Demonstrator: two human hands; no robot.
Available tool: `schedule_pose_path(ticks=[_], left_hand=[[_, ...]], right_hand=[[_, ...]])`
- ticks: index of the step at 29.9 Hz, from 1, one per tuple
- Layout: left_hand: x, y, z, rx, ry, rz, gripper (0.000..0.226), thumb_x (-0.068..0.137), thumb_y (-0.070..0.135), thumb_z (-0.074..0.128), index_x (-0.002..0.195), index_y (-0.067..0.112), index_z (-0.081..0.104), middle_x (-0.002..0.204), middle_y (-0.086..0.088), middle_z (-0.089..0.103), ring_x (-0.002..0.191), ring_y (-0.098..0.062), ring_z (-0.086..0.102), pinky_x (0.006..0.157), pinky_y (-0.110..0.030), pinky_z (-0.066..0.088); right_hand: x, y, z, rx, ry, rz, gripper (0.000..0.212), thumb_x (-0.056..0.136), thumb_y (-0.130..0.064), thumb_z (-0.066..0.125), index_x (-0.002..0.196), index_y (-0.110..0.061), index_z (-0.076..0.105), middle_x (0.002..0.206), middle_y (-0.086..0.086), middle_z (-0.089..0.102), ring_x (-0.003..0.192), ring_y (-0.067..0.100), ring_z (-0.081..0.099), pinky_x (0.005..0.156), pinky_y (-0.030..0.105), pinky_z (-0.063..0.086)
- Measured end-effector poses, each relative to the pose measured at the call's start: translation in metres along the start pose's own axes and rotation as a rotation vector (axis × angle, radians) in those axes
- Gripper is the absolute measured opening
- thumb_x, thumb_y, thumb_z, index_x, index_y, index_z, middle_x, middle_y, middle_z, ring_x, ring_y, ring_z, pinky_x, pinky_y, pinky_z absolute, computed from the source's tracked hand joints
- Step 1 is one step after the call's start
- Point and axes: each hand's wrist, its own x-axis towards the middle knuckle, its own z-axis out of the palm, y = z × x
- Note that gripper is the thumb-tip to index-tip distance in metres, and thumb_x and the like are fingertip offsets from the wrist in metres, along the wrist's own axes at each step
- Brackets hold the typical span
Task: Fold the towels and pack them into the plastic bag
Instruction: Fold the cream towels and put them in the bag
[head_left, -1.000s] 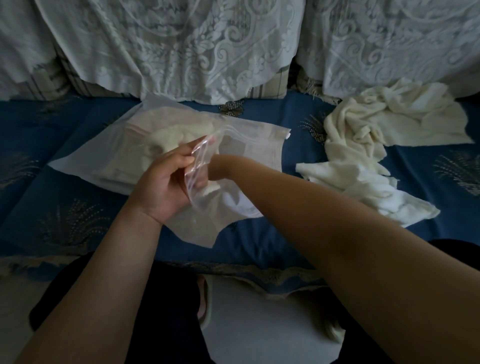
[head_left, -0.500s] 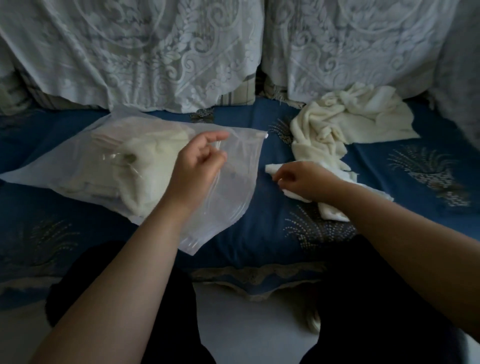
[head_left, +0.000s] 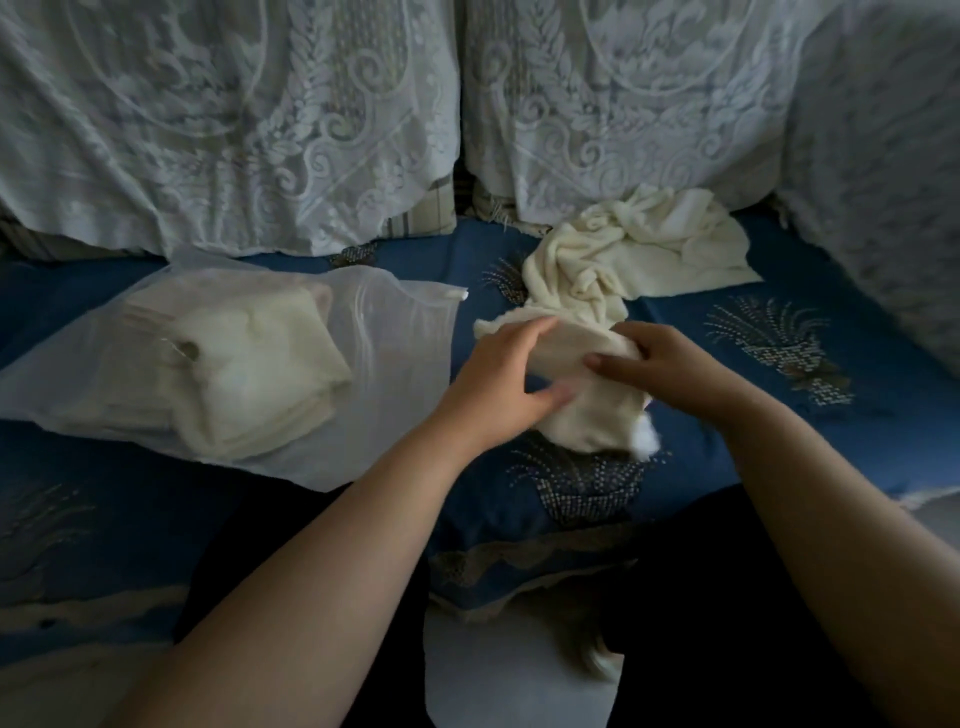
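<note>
— Towel (head_left: 587, 400) number next, by the look of it: which step is this?

— The start of a fold, I'd judge. Both hands are on one cream towel lying on the blue sofa seat (head_left: 727, 415), right of the plastic bag (head_left: 405, 332). The left hand (head_left: 498, 384) has its fingers laid fairly straight over the towel's left edge, thumb underneath, pressing more than gripping. The right hand (head_left: 660, 364) has its fingers curled over the far right part and seems to pinch the cloth, though blur makes that hard to confirm.

— And what does the next move call for?

— Pulling this towel clear of the pile of loose towels (head_left: 634, 249) just beyond it, since the two seem to touch, then spreading it flat so the edges can meet. It's limp cloth, so both hands will be needed to keep corners aligned.

— What's in the bag?

— A stack of folded cream towels (head_left: 234, 374), sitting toward its left, closed end. The mouth faces right, toward the hands, and lies slack and nearly flat. It will probably need lifting open before another towel slides in.

— How far along?

— Partway, I'd say: some packed, one in hand, several left crumpled.
</note>
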Motion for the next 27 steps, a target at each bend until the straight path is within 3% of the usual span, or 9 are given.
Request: schedule_pose_path(ticks=[5, 7, 9, 11, 14, 16, 20, 23, 27], left_hand=[[0.008, 0.007, 0.006, -0.092, -0.052, -0.196, 0.062, 0.072, 0.054, 0.072, 0.115, 0.015, 0.05, 0.115, 0.005, 0.052, 0.103, -0.011, 0.051, 0.085, -0.031, 0.042], [0.006, -0.001, 0.003, 0.032, -0.076, -0.427, 0.073, 0.08, 0.07, 0.048, 0.115, 0.006, 0.054, 0.104, -0.006, 0.061, 0.091, -0.019, 0.058, 0.074, -0.033, 0.043], [0.0, -0.004, 0.001, 0.012, -0.259, -0.608, 0.088, 0.085, 0.075, 0.021, 0.098, 0.002, 0.067, 0.091, -0.016, 0.07, 0.087, -0.027, 0.065, 0.083, -0.039, 0.05], [-0.008, -0.001, 0.002, -0.381, -0.432, -0.678, 0.082, 0.089, 0.072, 0.017, 0.082, 0.013, 0.074, 0.086, -0.009, 0.074, 0.091, -0.026, 0.066, 0.101, -0.047, 0.045], [-0.014, 0.0, 0.001, -1.165, -0.517, -0.55, 0.074, 0.079, 0.076, 0.029, 0.12, 0.025, 0.062, 0.123, -0.008, 0.064, 0.121, -0.029, 0.054, 0.108, -0.053, 0.033], [-0.014, 0.003, -0.002, -1.388, -0.42, -0.461, 0.073, 0.08, 0.065, 0.041, 0.136, 0.018, 0.048, 0.133, -0.011, 0.058, 0.127, -0.029, 0.051, 0.108, -0.052, 0.037], [-0.012, 0.005, -0.002, -1.302, -0.012, -0.347, 0.035, 0.082, 0.012, 0.064, 0.117, 0.013, 0.061, 0.109, -0.008, 0.07, 0.104, -0.022, 0.064, 0.084, -0.034, 0.054], [-0.007, -0.003, 0.003, -0.912, 0.289, -0.438, 0.02, 0.091, 0.012, 0.054, 0.105, 0.022, 0.064, 0.095, 0.001, 0.071, 0.095, -0.019, 0.066, 0.081, -0.035, 0.054], [-0.009, -0.007, 0.011, -0.667, 0.003, -0.731, 0.028, 0.098, 0.041, 0.038, 0.118, 0.028, 0.052, 0.107, -0.007, 0.065, 0.094, -0.026, 0.064, 0.077, -0.042, 0.058]], right_hand=[[-0.032, -0.006, -0.007, 0.676, -0.114, -0.064, 0.017, 0.08, -0.02, 0.062, 0.093, -0.011, 0.071, 0.082, 0.004, 0.07, 0.074, 0.014, 0.065, 0.062, 0.021, 0.053], [-0.037, -0.005, -0.009, 0.843, -0.072, -0.059, 0.017, 0.083, -0.015, 0.059, 0.096, -0.015, 0.069, 0.08, 0.002, 0.068, 0.07, 0.013, 0.065, 0.056, 0.02, 0.052], [-0.041, -0.002, -0.012, 0.975, -0.072, -0.057, 0.026, 0.083, -0.018, 0.052, 0.106, -0.014, 0.065, 0.091, 0.005, 0.069, 0.08, 0.017, 0.067, 0.063, 0.025, 0.056], [-0.046, -0.001, -0.011, 1.045, -0.115, -0.054, 0.036, 0.083, -0.021, 0.055, 0.116, -0.01, 0.062, 0.109, 0.012, 0.067, 0.096, 0.025, 0.066, 0.077, 0.033, 0.057], [-0.052, -0.001, -0.006, 1.064, -0.221, -0.03, 0.054, 0.067, -0.037, 0.077, 0.115, -0.014, 0.068, 0.117, 0.013, 0.066, 0.104, 0.026, 0.065, 0.081, 0.038, 0.056], [-0.056, -0.001, -0.001, 0.998, -0.211, -0.011, 0.057, 0.061, -0.05, 0.079, 0.107, -0.018, 0.072, 0.11, 0.01, 0.069, 0.1, 0.024, 0.067, 0.079, 0.036, 0.056], [-0.059, 0.003, 0.006, 0.789, 0.065, 0.049, 0.029, 0.083, -0.038, 0.062, 0.1, -0.016, 0.07, 0.094, 0.009, 0.073, 0.09, 0.028, 0.068, 0.079, 0.041, 0.058], [-0.061, 0.006, 0.009, 0.791, 0.191, -0.003, 0.014, 0.09, -0.018, 0.057, 0.1, -0.018, 0.067, 0.089, 0.002, 0.074, 0.088, 0.022, 0.068, 0.081, 0.038, 0.056], [-0.062, 0.006, 0.008, 0.885, 0.186, 0.031, 0.025, 0.083, -0.024, 0.061, 0.104, -0.013, 0.068, 0.096, 0.006, 0.074, 0.091, 0.022, 0.069, 0.082, 0.039, 0.057]])
